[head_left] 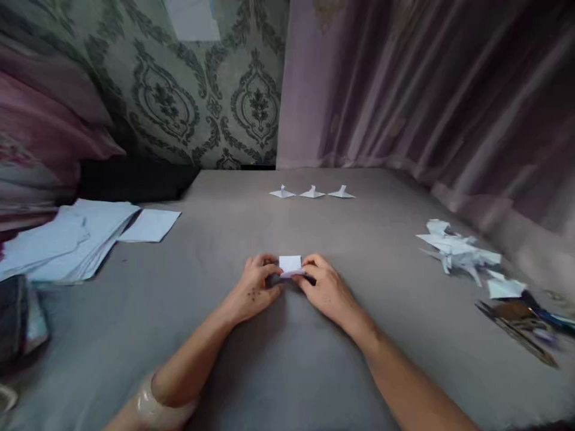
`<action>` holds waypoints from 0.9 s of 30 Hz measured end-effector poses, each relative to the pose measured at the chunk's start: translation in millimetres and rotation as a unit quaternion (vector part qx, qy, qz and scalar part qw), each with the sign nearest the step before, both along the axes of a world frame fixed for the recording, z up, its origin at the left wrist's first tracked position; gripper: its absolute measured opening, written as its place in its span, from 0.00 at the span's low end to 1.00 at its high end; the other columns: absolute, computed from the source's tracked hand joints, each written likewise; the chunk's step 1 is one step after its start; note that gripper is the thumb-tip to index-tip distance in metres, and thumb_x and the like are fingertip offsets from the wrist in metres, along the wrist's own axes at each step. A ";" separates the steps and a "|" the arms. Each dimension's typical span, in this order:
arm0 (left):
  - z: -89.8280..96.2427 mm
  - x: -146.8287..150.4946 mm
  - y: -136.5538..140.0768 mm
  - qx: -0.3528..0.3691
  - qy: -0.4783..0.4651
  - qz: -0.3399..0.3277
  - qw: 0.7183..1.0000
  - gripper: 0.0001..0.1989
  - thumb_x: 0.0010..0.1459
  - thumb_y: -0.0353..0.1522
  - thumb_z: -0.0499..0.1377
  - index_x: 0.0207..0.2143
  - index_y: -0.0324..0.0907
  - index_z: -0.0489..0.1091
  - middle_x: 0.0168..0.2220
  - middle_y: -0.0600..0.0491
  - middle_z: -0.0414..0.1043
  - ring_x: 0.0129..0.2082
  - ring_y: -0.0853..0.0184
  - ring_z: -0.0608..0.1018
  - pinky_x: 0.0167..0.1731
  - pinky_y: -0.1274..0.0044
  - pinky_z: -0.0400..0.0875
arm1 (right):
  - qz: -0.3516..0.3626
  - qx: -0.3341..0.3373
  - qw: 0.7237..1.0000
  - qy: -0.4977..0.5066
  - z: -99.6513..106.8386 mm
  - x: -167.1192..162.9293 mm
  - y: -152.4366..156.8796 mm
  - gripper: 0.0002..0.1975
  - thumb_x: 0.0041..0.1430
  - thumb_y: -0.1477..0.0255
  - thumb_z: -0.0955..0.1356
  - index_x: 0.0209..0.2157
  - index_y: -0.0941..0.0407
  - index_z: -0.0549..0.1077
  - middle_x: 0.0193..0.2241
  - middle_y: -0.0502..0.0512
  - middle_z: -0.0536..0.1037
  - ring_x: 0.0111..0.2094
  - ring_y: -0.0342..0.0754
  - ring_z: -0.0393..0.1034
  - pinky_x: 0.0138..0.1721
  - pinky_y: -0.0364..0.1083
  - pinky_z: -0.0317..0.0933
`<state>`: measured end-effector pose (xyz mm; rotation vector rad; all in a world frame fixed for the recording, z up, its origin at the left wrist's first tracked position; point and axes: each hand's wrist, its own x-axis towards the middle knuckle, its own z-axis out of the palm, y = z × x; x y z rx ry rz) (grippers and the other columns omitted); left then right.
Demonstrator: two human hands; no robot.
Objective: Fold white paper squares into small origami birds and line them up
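Note:
A small folded piece of white paper [290, 263] lies in front of me at the middle of the grey surface, with a fold standing along its near edge. My left hand [257, 284] grips its left side, fingers and thumb closed at the edge. On the right side, my right hand [324, 285] pinches the near fold between thumb and fingers. Part of the paper's edges is hidden behind the fingertips.
Three small folded paper figures [312, 192] stand in a row at the back. Stacked white sheets [96, 233] lie left, near a dark phone-like object [12, 317]. Right are a heap of folded paper [458, 246] and several tools [516, 332]. A curtain [359, 90] hangs behind.

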<state>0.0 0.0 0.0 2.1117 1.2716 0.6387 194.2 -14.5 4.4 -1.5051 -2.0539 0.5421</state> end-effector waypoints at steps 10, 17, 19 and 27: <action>-13.4 18.5 5.8 0.041 -0.030 0.133 0.990 0.11 0.58 0.34 0.56 0.28 0.39 0.75 0.40 0.46 0.69 0.42 0.61 0.71 0.46 0.65 0.65 | -0.099 0.014 0.995 0.010 -11.2 -5.9 9.5 0.13 0.61 0.67 0.64 0.24 0.56 0.71 0.34 0.55 0.71 0.34 0.47 0.69 0.42 0.46 0.62; -15.7 22.5 5.4 0.046 -0.031 0.178 0.983 0.08 0.55 0.31 0.60 0.24 0.38 0.72 0.38 0.47 0.69 0.40 0.62 0.70 0.44 0.67 0.65 | -0.126 0.012 0.992 -0.003 -15.6 -8.7 13.5 0.13 0.58 0.66 0.65 0.22 0.56 0.68 0.34 0.55 0.71 0.32 0.47 0.69 0.38 0.47 0.62; -16.6 23.6 5.9 0.051 -0.021 0.181 0.982 0.09 0.56 0.32 0.59 0.24 0.38 0.72 0.37 0.47 0.68 0.39 0.62 0.69 0.44 0.67 0.65 | -0.131 0.008 0.991 -0.006 -17.3 -8.4 14.9 0.13 0.57 0.65 0.66 0.22 0.56 0.68 0.34 0.54 0.71 0.31 0.46 0.68 0.37 0.47 0.62; -14.2 26.9 8.9 0.054 0.025 0.182 0.982 0.13 0.58 0.32 0.54 0.22 0.38 0.70 0.34 0.47 0.67 0.38 0.62 0.68 0.43 0.68 0.64 | -0.137 -0.009 0.991 -0.006 -14.3 -9.0 16.4 0.13 0.56 0.65 0.66 0.21 0.56 0.69 0.34 0.54 0.71 0.30 0.45 0.68 0.35 0.46 0.61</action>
